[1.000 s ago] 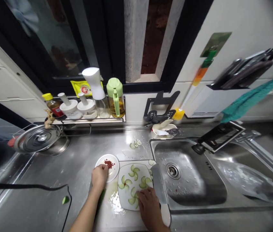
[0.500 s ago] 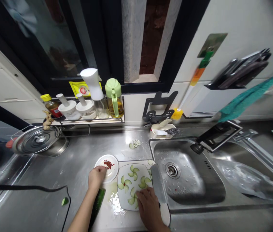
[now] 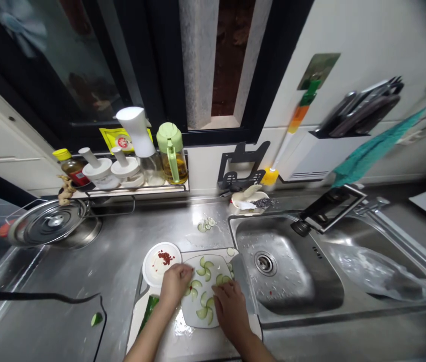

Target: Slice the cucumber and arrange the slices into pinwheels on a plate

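My left hand [image 3: 177, 285] is pinched closed above the left side of a white square plate [image 3: 194, 321]; whatever its fingertips hold is too small to make out. Cucumber slices [image 3: 204, 270] lie on that plate in pinwheel groups, and one group at the left has a red bit at its centre. Against the plate's right side rests my right hand [image 3: 231, 306], its fingers loosely bent over the slices and nothing seen in them. Behind my left hand, a round white dish [image 3: 152, 269] holds small red pieces [image 3: 165, 257].
Under the plate is a white cutting board [image 3: 175, 347] with a cucumber piece [image 3: 148, 311] on it. A knife blade [image 3: 245, 281] lies right of the plate, beside the sink [image 3: 288, 266]. Thin slices [image 3: 206, 224] lie behind. A lidded pot [image 3: 55, 223] stands left.
My left hand has moved right, from the dish of red pieces to above the plate, still pinched. My right hand stays at the plate's right edge. The view has shifted slightly.
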The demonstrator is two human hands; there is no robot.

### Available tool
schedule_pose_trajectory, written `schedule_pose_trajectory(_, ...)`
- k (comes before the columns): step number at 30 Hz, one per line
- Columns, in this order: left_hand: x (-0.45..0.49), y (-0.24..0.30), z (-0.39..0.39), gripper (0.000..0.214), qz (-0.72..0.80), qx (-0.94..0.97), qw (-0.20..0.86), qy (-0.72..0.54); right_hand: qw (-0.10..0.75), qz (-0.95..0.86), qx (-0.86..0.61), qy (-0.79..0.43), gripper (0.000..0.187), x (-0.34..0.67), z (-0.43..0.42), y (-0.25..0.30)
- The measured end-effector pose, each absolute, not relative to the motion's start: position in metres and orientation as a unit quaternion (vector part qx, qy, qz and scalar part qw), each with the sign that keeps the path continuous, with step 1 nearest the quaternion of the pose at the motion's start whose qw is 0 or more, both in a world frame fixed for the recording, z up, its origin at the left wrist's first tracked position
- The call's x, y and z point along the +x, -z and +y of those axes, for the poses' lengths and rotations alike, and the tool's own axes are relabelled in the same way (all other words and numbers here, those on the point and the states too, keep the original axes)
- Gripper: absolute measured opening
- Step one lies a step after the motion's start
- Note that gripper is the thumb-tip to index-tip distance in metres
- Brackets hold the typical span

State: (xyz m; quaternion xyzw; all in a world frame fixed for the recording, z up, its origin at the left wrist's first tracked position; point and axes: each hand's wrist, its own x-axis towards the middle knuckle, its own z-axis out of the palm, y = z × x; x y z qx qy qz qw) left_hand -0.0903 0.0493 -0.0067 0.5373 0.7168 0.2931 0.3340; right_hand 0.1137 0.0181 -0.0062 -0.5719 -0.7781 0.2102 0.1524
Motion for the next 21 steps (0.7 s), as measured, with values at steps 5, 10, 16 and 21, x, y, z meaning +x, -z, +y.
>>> schedule_pose_trajectory(5,-0.065,0.002,0.064,0.017,0.681,0.642,0.293,-0.195,0.133,-0.774,-0.583,-0.207,0.029,0.108,0.035,0.001)
schedule_pose_trajectory(10,-0.056,-0.001,0.078,0.018,0.668,0.695,0.252,-0.087,0.143,-0.769,-0.589,-0.204,0.031,0.099,0.047,0.001)
schedule_pose_trajectory(16,-0.052,0.003,0.086,0.016,0.662,0.705,0.25,-0.053,0.121,-0.776,-0.584,-0.203,0.033,0.094,0.055,-0.001)
schedule_pose_trajectory(21,-0.051,0.008,0.088,0.015,0.665,0.701,0.252,-0.042,0.101,-0.784,-0.582,-0.188,0.03,0.091,0.059,0.0)
